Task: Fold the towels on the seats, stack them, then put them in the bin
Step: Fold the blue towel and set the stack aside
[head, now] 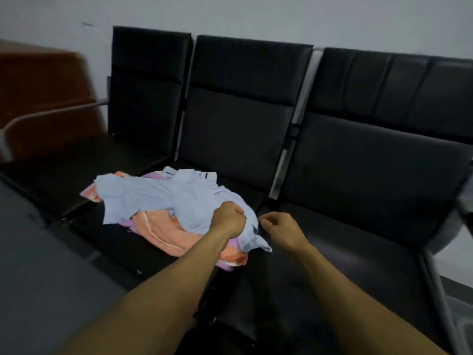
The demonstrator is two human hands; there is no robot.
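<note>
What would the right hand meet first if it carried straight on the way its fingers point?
Probably the light blue towel: the right hand points left toward its edge, beside the left hand.

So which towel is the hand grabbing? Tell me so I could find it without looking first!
Find the row of black seats against the wall; a messy pile of towels sits on the middle one. The light blue towel lies spread over the top, with the left hand gripping its near edge. It is the only pale blue one; the towels under it are orange and purple.
</note>
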